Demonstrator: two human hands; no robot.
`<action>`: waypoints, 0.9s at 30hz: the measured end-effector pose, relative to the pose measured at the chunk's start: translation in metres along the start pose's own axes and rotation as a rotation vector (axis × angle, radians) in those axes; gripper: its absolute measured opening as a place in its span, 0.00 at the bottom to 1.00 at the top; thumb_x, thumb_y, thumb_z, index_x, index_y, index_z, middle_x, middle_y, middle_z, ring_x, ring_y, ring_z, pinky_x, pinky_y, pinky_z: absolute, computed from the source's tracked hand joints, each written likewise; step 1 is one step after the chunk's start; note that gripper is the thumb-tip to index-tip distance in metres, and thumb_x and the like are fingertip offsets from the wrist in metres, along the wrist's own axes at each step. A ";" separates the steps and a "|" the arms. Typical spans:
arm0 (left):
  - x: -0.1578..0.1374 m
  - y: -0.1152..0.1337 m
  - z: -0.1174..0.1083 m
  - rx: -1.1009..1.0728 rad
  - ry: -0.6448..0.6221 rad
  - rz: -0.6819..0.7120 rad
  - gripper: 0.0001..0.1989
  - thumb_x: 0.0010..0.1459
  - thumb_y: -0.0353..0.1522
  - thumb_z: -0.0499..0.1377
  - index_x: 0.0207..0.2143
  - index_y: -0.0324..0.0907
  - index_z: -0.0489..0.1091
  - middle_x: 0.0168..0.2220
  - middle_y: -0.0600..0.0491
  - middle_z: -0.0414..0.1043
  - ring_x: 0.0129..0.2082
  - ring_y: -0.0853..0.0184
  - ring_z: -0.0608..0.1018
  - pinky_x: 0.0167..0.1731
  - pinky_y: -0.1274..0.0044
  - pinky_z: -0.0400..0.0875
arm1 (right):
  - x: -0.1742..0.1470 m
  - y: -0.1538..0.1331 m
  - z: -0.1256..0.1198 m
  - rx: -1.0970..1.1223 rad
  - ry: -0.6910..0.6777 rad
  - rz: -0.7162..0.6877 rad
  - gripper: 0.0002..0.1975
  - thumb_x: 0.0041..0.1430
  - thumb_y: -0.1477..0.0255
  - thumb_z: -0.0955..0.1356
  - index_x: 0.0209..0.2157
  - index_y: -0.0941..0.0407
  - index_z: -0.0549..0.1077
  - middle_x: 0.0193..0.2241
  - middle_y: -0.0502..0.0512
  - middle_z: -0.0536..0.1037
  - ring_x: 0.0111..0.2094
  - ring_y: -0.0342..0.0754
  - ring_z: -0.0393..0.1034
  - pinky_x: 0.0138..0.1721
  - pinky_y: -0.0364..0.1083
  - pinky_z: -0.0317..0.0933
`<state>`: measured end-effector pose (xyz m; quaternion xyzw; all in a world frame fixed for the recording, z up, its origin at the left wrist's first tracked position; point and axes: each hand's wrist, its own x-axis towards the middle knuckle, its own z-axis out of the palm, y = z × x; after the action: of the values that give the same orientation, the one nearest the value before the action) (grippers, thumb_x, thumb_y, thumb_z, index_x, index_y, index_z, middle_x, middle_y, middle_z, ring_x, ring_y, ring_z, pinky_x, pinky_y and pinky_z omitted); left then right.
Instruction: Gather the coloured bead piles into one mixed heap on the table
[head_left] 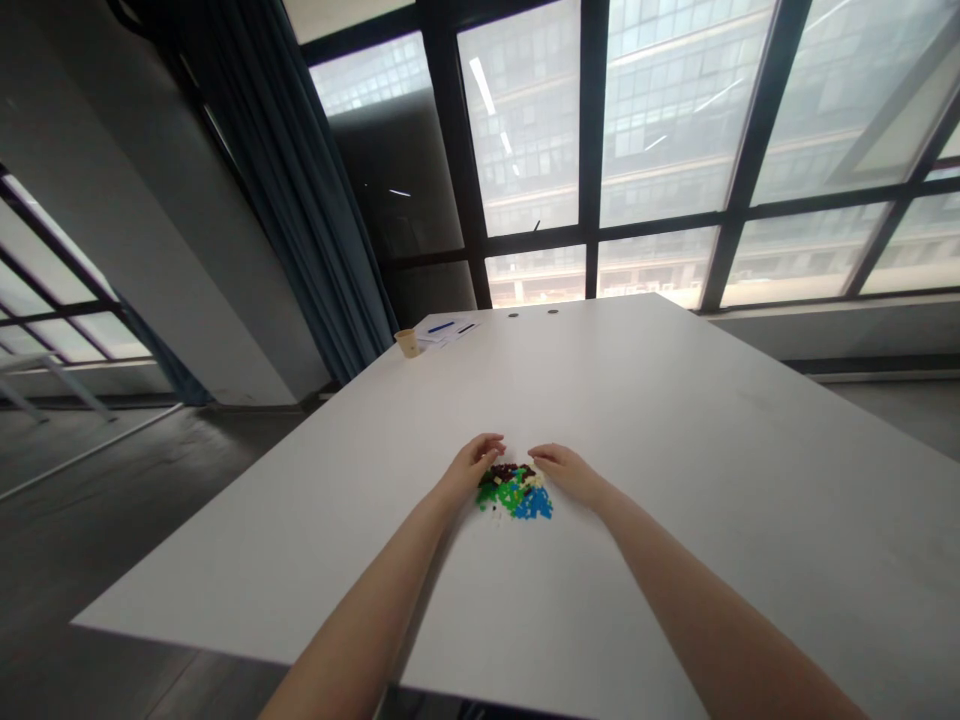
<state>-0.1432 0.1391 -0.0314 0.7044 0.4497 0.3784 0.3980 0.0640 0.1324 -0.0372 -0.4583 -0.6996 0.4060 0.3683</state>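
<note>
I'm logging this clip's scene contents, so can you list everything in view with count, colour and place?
table: one, white, fills the middle of the view
small beads: one pile, green, blue, dark and pale, on the table between the hands
cup: one, tan, far left corner of the table
papers: a few, white with blue pens on them, beside the cup
curtain: one, dark blue, left of the windows
windows: many panes, dark frames, behind the table
left hand: at the pile's left edge
right hand: at the pile's right edge

white table (675, 480), small coloured pieces (516, 490), paper cup (408, 342), papers (448, 330)
</note>
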 end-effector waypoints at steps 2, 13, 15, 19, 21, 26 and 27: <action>-0.004 0.004 -0.012 0.104 -0.158 -0.020 0.31 0.47 0.44 0.57 0.52 0.42 0.56 0.52 0.44 0.60 0.53 0.59 0.62 0.52 0.67 0.54 | -0.007 0.000 -0.007 -0.186 -0.130 -0.045 0.30 0.45 0.59 0.65 0.49 0.59 0.64 0.51 0.62 0.64 0.52 0.54 0.56 0.53 0.53 0.47; -0.019 0.006 0.003 0.775 -0.414 0.076 0.54 0.38 0.54 0.56 0.59 0.41 0.32 0.61 0.44 0.34 0.60 0.56 0.41 0.56 0.61 0.31 | -0.019 -0.002 0.016 -0.562 -0.282 -0.161 0.52 0.36 0.48 0.66 0.58 0.62 0.47 0.58 0.65 0.48 0.59 0.56 0.38 0.57 0.55 0.29; -0.017 0.006 0.004 0.737 -0.383 0.130 0.52 0.39 0.53 0.56 0.59 0.41 0.35 0.61 0.43 0.39 0.59 0.56 0.45 0.56 0.62 0.35 | -0.017 -0.001 0.016 -0.541 -0.268 -0.179 0.48 0.39 0.50 0.66 0.58 0.61 0.49 0.58 0.63 0.50 0.59 0.55 0.40 0.57 0.55 0.31; -0.015 0.009 0.006 0.596 -0.326 0.260 0.45 0.43 0.48 0.57 0.58 0.40 0.42 0.55 0.41 0.51 0.55 0.58 0.56 0.54 0.66 0.50 | -0.014 0.000 0.015 -0.473 -0.221 -0.207 0.36 0.45 0.60 0.67 0.55 0.59 0.56 0.55 0.62 0.57 0.57 0.55 0.46 0.56 0.55 0.39; -0.015 0.009 0.008 0.556 -0.319 0.301 0.41 0.45 0.46 0.57 0.57 0.41 0.46 0.52 0.42 0.55 0.52 0.59 0.59 0.52 0.67 0.53 | -0.012 0.000 0.018 -0.441 -0.176 -0.212 0.29 0.47 0.66 0.67 0.52 0.58 0.61 0.52 0.62 0.62 0.55 0.54 0.51 0.54 0.54 0.43; -0.014 0.010 0.009 0.562 -0.296 0.344 0.31 0.46 0.44 0.58 0.52 0.42 0.56 0.47 0.44 0.59 0.48 0.59 0.62 0.49 0.67 0.57 | -0.013 0.000 0.028 -0.411 -0.018 -0.259 0.15 0.50 0.75 0.65 0.42 0.58 0.69 0.40 0.57 0.70 0.44 0.48 0.61 0.47 0.48 0.53; -0.015 0.011 0.010 0.566 -0.289 0.353 0.29 0.47 0.43 0.57 0.51 0.42 0.57 0.47 0.44 0.59 0.47 0.60 0.62 0.48 0.68 0.57 | -0.013 0.000 0.030 -0.403 0.010 -0.263 0.13 0.49 0.76 0.65 0.40 0.58 0.69 0.38 0.57 0.70 0.42 0.47 0.61 0.46 0.47 0.54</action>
<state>-0.1356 0.1203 -0.0281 0.8998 0.3470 0.1981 0.1752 0.0411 0.1136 -0.0513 -0.4295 -0.8182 0.2045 0.3228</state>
